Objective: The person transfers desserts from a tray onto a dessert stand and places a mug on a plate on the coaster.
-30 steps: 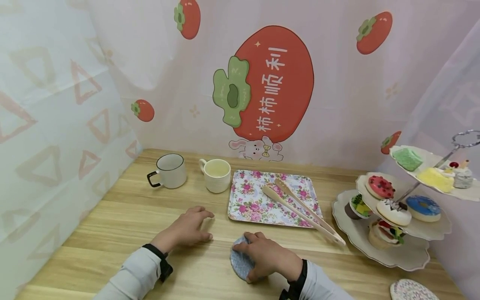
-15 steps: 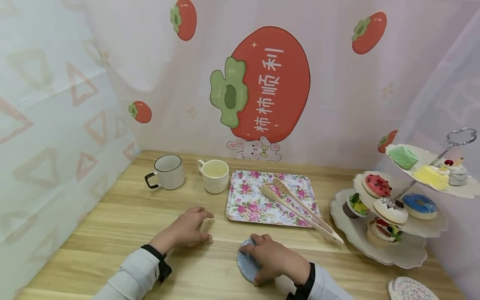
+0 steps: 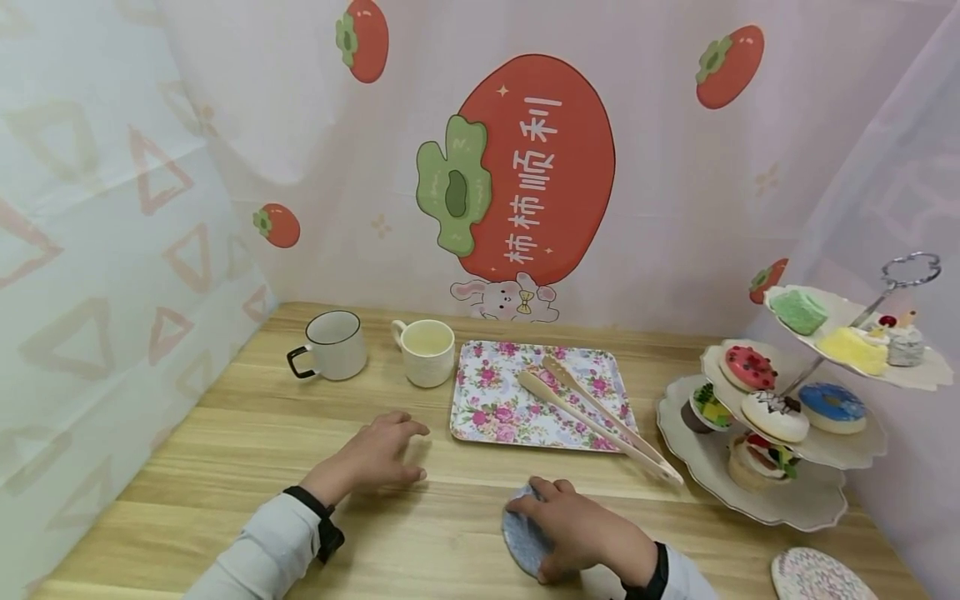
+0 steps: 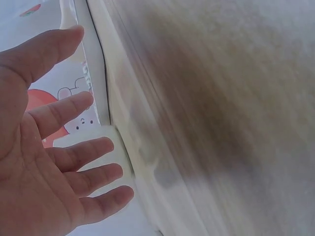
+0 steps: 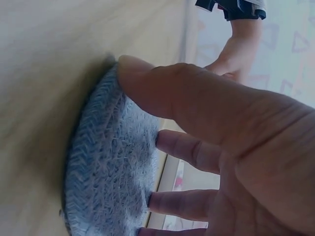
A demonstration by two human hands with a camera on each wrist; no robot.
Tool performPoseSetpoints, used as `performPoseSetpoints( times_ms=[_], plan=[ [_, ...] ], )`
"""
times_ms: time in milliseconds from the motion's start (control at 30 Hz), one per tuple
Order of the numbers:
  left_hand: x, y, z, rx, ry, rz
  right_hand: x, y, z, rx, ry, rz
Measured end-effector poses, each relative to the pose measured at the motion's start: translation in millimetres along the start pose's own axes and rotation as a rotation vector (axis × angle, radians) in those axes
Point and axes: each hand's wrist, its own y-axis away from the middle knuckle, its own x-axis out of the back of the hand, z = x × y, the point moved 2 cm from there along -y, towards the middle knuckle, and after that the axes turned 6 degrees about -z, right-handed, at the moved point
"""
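Observation:
A round blue-grey woven coaster [image 3: 527, 537] is under my right hand [image 3: 585, 529] at the front of the wooden table. The right wrist view shows its braided rim and woven face [image 5: 118, 162], with the thumb at one edge and the fingertips at the far side. That hand grips the coaster across its width; whether it is raised off the wood I cannot tell. My left hand [image 3: 372, 454] hovers low over the table to the left of it. In the left wrist view the fingers of my left hand [image 4: 54, 142] are spread and hold nothing.
A white black-handled mug [image 3: 337, 346] and a cream cup [image 3: 427, 354] stand at the back left. Wooden tongs [image 3: 592, 425] lie across a floral tray [image 3: 480, 400]. A tiered stand [image 3: 817, 504] holds several toy pastries at right, near a patterned round coaster [image 3: 817, 575].
My right hand has slid rightward and slightly nearer, taking the blue-grey coaster along. My left hand has stayed in place. The whole view has shifted a little.

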Motion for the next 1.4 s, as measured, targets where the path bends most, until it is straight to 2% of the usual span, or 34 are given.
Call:
performPoseSetpoints(
  times_ms=[333, 633, 933, 1167, 1400],
  plan=[
    [-1.9, -1.3, -0.4, 0.012, -0.026, 0.030, -10.6, 32.7, 24.1, -0.072, -0.106, -0.014],
    [-1.2, -0.7, 0.3, -0.003, -0.030, 0.037, -15.7, 57.0, 41.6, -0.131, -0.177, 0.024],
    [-3.6, 0.4, 1.8, -0.011, -0.032, 0.051, -16.7, 63.1, 45.8, -0.123, -0.184, 0.046],
    [-2.4, 0.2, 4.0, -0.017, -0.045, 0.054, -17.8, 64.3, 47.5, -0.182, -0.215, 0.027],
    [-0.1, -2.5, 5.3, -0.064, -0.056, 0.080, -19.6, 65.6, 48.8, -0.197, -0.211, 0.016]
  ],
)
